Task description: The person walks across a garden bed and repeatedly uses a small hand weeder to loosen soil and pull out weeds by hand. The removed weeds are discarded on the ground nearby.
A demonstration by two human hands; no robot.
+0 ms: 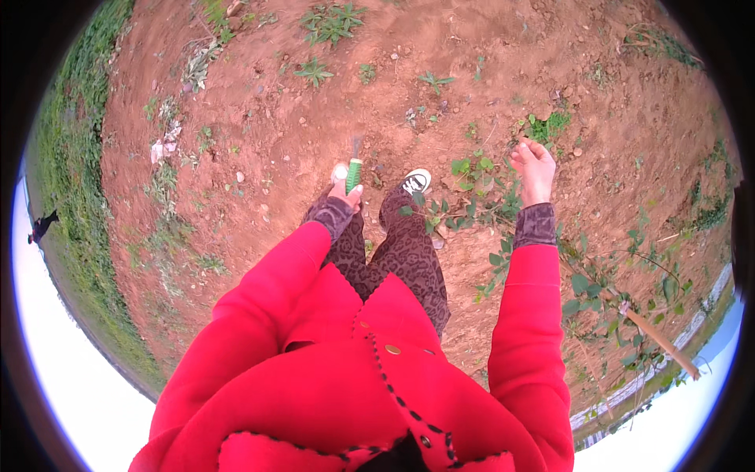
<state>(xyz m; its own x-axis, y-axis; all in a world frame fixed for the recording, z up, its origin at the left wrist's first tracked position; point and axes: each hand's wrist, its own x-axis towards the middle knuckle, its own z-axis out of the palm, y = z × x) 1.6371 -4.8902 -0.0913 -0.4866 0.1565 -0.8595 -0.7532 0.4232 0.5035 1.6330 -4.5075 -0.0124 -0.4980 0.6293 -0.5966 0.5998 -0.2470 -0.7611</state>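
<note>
My left hand (348, 196) is closed around the green ribbed handle (353, 175) of a hand tool, in front of my shoes. The tool's thin metal end points away from me over the soil; it is blurred, so its kind cannot be told. Held out at the right, my right hand (533, 168) has its fingers curled with the thumb near the fingertips. Whether something small is pinched there cannot be seen. Just beyond its fingers grows a bright green weed clump (548, 127).
A leafy climbing plant (472, 212) spreads below my right hand towards a wooden stake (660, 339). Small weeds (314, 72) dot the reddish soil. Pale scraps (166, 141) lie at the left, before a green crop strip (76, 159). Another person (42, 227) stands far left.
</note>
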